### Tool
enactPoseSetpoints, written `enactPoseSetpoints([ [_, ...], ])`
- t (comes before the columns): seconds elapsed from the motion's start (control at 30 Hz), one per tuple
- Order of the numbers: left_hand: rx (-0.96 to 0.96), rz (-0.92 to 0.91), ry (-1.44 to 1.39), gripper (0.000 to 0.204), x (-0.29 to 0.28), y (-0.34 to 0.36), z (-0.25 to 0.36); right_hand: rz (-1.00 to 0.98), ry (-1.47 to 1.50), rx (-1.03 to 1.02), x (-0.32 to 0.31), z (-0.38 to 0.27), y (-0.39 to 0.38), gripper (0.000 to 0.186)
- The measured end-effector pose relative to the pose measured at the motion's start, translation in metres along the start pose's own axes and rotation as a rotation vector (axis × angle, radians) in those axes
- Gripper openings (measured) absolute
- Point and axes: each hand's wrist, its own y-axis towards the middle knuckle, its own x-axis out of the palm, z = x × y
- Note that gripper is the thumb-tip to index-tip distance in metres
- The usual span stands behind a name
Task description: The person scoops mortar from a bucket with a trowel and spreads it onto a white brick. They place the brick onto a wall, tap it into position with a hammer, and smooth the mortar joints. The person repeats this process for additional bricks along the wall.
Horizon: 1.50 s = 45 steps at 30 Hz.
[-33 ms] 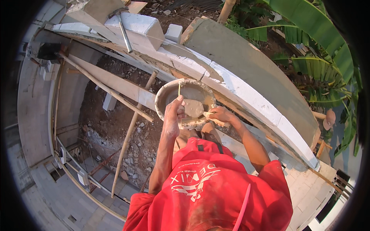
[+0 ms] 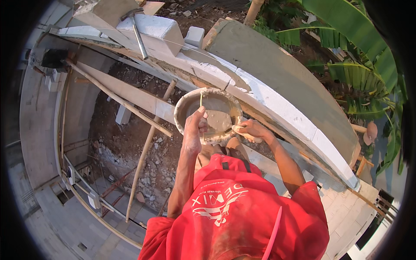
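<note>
Both hands are over a round, mortar-crusted tub (image 2: 182, 100) in front of me, beside the block wall. My left hand (image 2: 194, 128) is closed, thumb up, around a tool with a thin pale-yellow edge (image 2: 201, 99) rising above the fist; its kind is unclear. My right hand (image 2: 255, 130) is closed on a flat, pale, mortar-smeared tool (image 2: 238, 128) at the tub's right rim; the fingers hide part of it. Between the hands sits a smooth lump of wet grey mortar (image 2: 219, 121). Whether it rests on the left hand's tool or in the tub, I cannot tell.
A curved row of white blocks (image 2: 277, 108) runs past the tub. A hammer (image 2: 139, 38) lies on a larger block (image 2: 158, 30). Bamboo poles (image 2: 145, 162) and a plank (image 2: 125, 89) span a rubble pit (image 2: 117, 138) to the left. Banana leaves (image 2: 355, 82) hang at right.
My right hand and its pale tool have shifted slightly to the right, away from my left hand. My left hand stays nearly in place.
</note>
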Motion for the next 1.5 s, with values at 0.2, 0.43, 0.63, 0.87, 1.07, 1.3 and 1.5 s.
enactPoseSetpoints([
  [0.2, 0.012, 0.032, 0.006, 0.042, 0.012, 0.020, -0.002, 0.129, 0.202, 0.071, -0.040, 0.005, -0.043, 0.056],
  [0.43, -0.005, 0.016, 0.010, 0.046, 0.006, 0.025, 0.000, 0.208, 0.319, 0.011, -0.099, 0.016, -0.090, 0.050],
  [0.63, -0.013, 0.063, 0.052, 0.049, -0.003, 0.024, -0.005, 0.665, -0.461, 0.058, -0.120, 0.029, -0.096, 0.052],
  [0.87, -0.063, 0.122, 0.059, 0.052, -0.016, 0.027, -0.015, 0.696, -0.589, 0.051, -0.096, -0.027, 0.003, 0.046],
  [1.07, -0.104, 0.198, -0.055, 0.043, -0.024, 0.021, -0.023, 0.725, -0.730, -0.024, -0.082, -0.059, 0.042, 0.043],
  [1.3, -0.130, 0.212, -0.074, 0.041, -0.028, 0.026, -0.036, 0.914, -0.699, 0.184, -0.082, 0.051, -0.089, 0.046],
  [1.5, -0.080, 0.189, 0.056, 0.057, -0.024, 0.025, -0.045, 1.080, -0.640, 0.226, -0.065, 0.118, -0.155, 0.043],
])
